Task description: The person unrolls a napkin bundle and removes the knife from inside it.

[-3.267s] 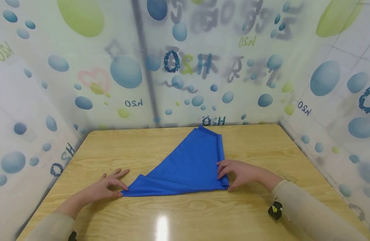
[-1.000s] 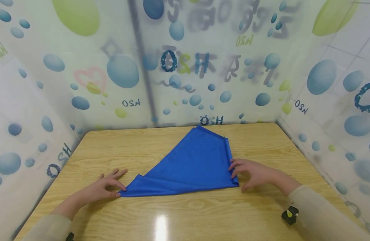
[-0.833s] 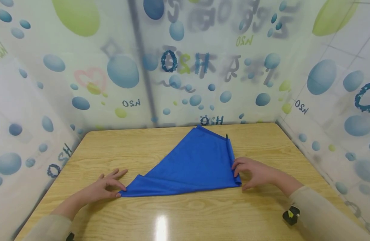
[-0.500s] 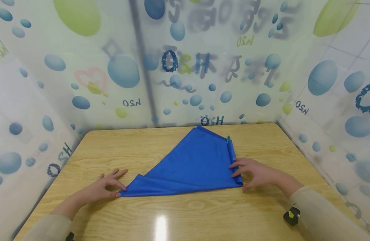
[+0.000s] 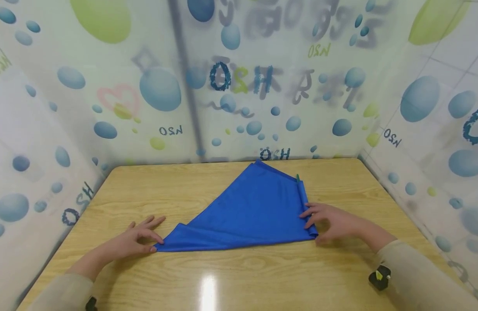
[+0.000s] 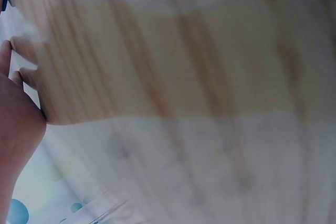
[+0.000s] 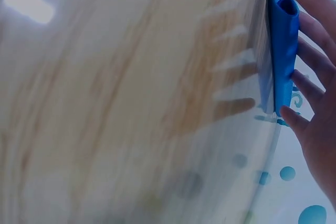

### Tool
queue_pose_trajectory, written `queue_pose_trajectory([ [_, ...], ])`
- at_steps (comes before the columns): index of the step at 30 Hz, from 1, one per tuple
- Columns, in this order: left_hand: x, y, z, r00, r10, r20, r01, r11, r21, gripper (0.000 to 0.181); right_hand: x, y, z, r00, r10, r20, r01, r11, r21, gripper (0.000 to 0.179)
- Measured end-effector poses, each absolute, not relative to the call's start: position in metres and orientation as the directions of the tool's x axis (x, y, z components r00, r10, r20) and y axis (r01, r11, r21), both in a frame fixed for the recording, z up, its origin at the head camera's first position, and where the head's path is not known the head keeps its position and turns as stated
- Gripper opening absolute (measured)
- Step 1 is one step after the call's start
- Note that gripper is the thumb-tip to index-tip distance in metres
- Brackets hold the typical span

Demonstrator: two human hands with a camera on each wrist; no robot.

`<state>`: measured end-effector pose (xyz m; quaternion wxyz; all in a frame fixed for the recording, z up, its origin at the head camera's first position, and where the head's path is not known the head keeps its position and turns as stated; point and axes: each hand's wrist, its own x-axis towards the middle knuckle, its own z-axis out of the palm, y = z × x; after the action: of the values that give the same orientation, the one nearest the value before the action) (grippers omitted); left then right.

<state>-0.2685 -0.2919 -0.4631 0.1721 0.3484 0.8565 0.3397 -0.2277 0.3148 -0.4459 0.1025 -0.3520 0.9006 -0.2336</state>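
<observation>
A blue cloth (image 5: 246, 207) lies on the wooden table, its near edge folded over toward the left and its right side wound into a narrow roll (image 5: 303, 194). A thin green tip (image 5: 298, 177) sticks out of the roll's far end; the rest of it is hidden. My left hand (image 5: 132, 242) pinches the cloth's left corner between thumb and index finger, other fingers spread. My right hand (image 5: 336, 222) rests its fingertips along the roll, thumb by the near end. In the right wrist view, those fairly straight fingers (image 7: 315, 61) touch the roll's side.
The wooden table (image 5: 239, 280) reaches back to a patterned curtain (image 5: 239, 108) with blue and green spots, which also walls both sides. A bright light reflection lies on the near tabletop. A small black device (image 5: 380, 277) sits at the right cuff.
The right hand and the roll have moved to the right, widening the flat part of the cloth. The green tip has come into view at the roll's far end. The left hand stays at its corner.
</observation>
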Motion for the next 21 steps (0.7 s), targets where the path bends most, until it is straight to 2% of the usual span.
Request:
queue_pose_trajectory([
  [6, -0.268, -0.292, -0.463, -0.694, 0.718, -0.053, 0.484, 0.520, 0.704, 0.017, -0.225, 0.318, -0.444, -0.729, -0.684, 0.029, -0.605, 0.623, -0.496, 0.029],
  [13, -0.268, -0.291, -0.461, -0.697, 0.714, -0.060, 0.474, 0.522, 0.710, 0.017, -0.225, 0.324, -0.446, -0.754, -0.655, 0.046, -0.606, 0.668, -0.432, 0.029],
  [21, -0.268, -0.290, -0.461, -0.694, 0.717, -0.071, 0.464, 0.520, 0.717, 0.018, -0.223, 0.328, -0.444, -0.740, -0.670, 0.047, -0.639, 0.681, -0.358, 0.036],
])
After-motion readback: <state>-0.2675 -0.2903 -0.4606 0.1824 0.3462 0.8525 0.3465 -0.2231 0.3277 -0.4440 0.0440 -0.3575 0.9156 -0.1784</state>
